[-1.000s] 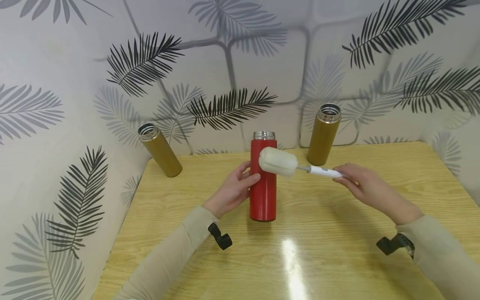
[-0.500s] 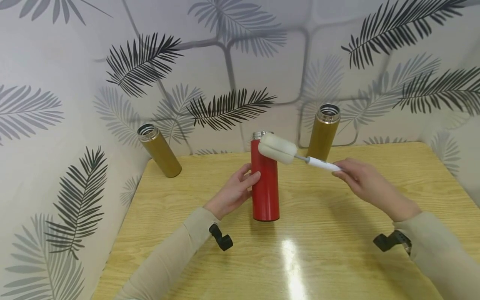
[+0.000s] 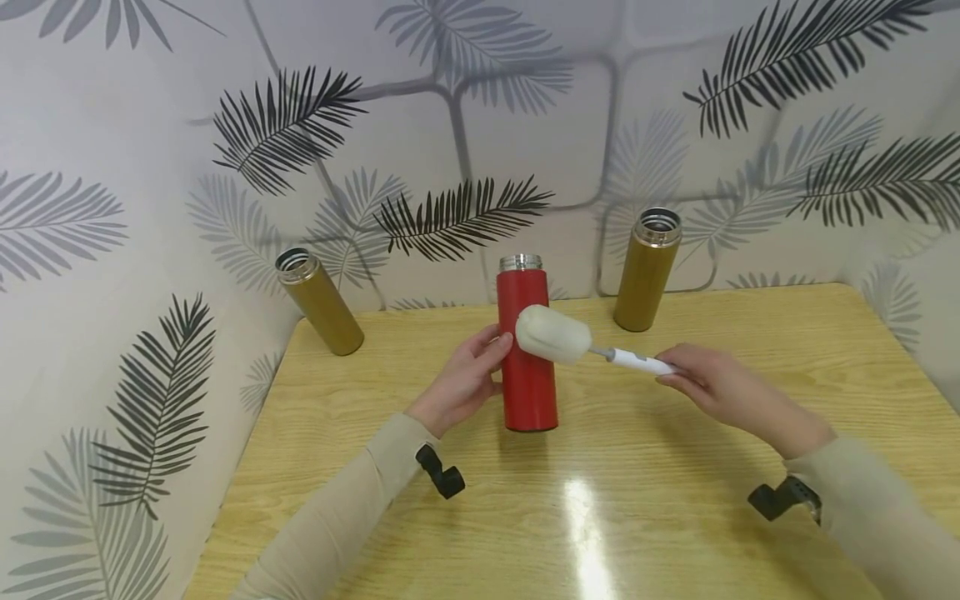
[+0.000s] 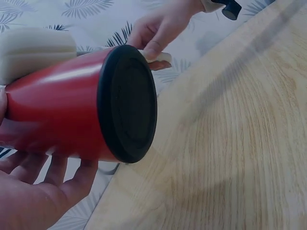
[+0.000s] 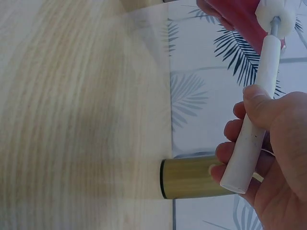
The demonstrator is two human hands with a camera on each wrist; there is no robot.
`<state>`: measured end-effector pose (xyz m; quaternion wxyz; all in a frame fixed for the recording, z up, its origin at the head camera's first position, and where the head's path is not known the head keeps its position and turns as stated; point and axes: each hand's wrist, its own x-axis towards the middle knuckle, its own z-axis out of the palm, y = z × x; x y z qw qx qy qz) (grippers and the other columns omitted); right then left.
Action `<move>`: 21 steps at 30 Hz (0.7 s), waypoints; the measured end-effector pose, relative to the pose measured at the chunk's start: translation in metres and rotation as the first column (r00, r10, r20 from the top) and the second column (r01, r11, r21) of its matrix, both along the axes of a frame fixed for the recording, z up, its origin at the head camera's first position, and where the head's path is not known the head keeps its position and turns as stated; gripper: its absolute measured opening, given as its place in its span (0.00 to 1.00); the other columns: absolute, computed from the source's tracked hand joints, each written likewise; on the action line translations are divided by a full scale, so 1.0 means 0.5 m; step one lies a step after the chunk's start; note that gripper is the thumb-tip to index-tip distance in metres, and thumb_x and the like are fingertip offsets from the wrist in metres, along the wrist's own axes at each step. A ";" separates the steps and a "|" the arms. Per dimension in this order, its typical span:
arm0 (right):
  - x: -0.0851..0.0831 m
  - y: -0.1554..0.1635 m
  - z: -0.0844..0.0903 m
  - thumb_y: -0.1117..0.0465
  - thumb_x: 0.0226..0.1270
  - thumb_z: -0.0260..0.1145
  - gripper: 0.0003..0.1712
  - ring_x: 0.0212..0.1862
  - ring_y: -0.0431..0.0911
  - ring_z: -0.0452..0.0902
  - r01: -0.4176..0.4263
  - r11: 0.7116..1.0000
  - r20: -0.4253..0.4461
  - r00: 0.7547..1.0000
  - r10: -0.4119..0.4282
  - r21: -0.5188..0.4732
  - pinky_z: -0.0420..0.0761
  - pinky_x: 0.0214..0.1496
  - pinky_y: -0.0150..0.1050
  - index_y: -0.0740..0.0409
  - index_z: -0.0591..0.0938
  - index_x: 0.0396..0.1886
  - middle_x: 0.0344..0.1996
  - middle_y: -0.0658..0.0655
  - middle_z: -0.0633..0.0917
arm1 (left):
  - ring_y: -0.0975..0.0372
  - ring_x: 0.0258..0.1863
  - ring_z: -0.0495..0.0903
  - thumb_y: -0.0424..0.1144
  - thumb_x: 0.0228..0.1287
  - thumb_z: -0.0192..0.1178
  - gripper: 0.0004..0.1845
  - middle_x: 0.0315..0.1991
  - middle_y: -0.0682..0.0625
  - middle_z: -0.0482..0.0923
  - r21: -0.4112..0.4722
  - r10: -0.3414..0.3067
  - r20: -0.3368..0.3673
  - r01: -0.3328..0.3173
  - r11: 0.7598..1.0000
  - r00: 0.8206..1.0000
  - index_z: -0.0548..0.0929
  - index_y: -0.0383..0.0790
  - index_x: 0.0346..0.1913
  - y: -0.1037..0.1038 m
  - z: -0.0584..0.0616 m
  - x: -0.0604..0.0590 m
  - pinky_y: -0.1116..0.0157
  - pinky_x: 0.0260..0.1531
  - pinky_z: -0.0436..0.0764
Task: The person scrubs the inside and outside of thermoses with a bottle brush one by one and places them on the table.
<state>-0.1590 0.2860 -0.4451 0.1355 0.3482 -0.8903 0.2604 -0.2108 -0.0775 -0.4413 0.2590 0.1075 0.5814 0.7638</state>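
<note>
I see a red flask (image 3: 527, 354) with a silver rim and a black base at frame centre, a white sponge brush (image 3: 555, 335) on a white handle, and two olive-gold flasks (image 3: 321, 302) behind. The counter (image 3: 600, 500) is pale yellow woodgrain; the wall (image 3: 150, 167) looks greyish-white, printed with black and grey palm fronds.

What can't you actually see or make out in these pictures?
- Inside of the red bottle: the head view looks from the side, the left wrist view shows only its black base.
- Left hand: its fingers behind the bottle are hidden.
- Sponge brush: the right wrist view cuts it off at the top edge.
- Gold bottle: partly behind the right hand.
</note>
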 end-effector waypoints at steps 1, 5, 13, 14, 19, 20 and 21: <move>0.002 -0.001 -0.003 0.74 0.60 0.75 0.16 0.33 0.32 0.71 -0.007 1.000 0.007 1.000 0.007 0.002 0.78 0.33 0.36 0.56 0.85 0.45 0.34 0.43 0.84 | 0.56 0.62 0.75 0.42 0.85 0.47 0.26 0.64 0.45 0.76 0.009 0.008 0.001 -0.008 1.000 1.000 0.64 0.39 0.79 -0.001 0.001 -0.001 0.49 0.58 0.79; 0.010 -0.003 -0.013 0.74 0.60 0.75 0.16 0.35 0.30 0.72 -0.036 0.999 0.016 0.999 0.036 0.011 0.80 0.34 0.36 0.55 0.86 0.45 0.35 0.41 0.84 | 0.55 0.67 0.71 0.42 0.85 0.47 0.26 0.69 0.44 0.71 0.051 0.044 0.005 -0.044 0.998 0.999 0.63 0.40 0.79 -0.005 0.004 -0.003 0.46 0.64 0.76; 0.016 -0.001 -0.032 0.74 0.59 0.75 0.17 0.36 0.30 0.75 -0.111 0.993 0.005 0.994 0.111 0.029 0.81 0.35 0.36 0.55 0.86 0.45 0.36 0.41 0.85 | 0.53 0.70 0.68 0.44 0.86 0.47 0.26 0.71 0.43 0.70 0.104 0.098 0.022 -0.100 0.990 0.995 0.64 0.40 0.78 -0.008 0.007 -0.007 0.46 0.65 0.74; 0.016 -0.001 -0.034 0.74 0.58 0.76 0.17 0.37 0.31 0.75 -0.121 0.992 0.001 0.993 0.121 0.027 0.82 0.36 0.36 0.55 0.86 0.45 0.37 0.41 0.85 | 0.53 0.70 0.68 0.44 0.86 0.47 0.26 0.71 0.44 0.70 0.116 0.108 0.030 -0.111 0.987 0.994 0.64 0.40 0.78 -0.008 0.007 -0.009 0.46 0.66 0.73; 0.017 0.002 -0.041 0.72 0.59 0.76 0.17 0.37 0.32 0.74 -0.150 0.988 -0.017 0.989 0.150 0.029 0.81 0.35 0.37 0.54 0.85 0.46 0.37 0.41 0.83 | 0.53 0.69 0.68 0.45 0.86 0.46 0.26 0.70 0.45 0.69 0.183 0.154 0.075 -0.165 0.969 0.985 0.61 0.39 0.78 -0.011 0.013 -0.015 0.44 0.67 0.70; 0.017 0.002 -0.041 0.73 0.59 0.76 0.17 0.37 0.32 0.73 -0.149 0.988 -0.019 0.988 0.150 0.027 0.81 0.35 0.36 0.54 0.85 0.46 0.37 0.41 0.82 | 0.53 0.68 0.69 0.44 0.86 0.46 0.26 0.70 0.45 0.70 0.190 0.156 0.075 -0.168 0.967 0.985 0.61 0.39 0.78 -0.011 0.013 -0.015 0.45 0.66 0.71; 0.016 0.002 -0.042 0.73 0.59 0.76 0.17 0.36 0.32 0.73 -0.147 0.989 -0.023 0.989 0.148 0.026 0.80 0.35 0.36 0.54 0.85 0.46 0.36 0.41 0.82 | 0.53 0.67 0.70 0.44 0.86 0.45 0.25 0.69 0.45 0.70 0.198 0.155 0.074 -0.167 0.966 0.985 0.61 0.39 0.77 -0.011 0.013 -0.014 0.47 0.65 0.72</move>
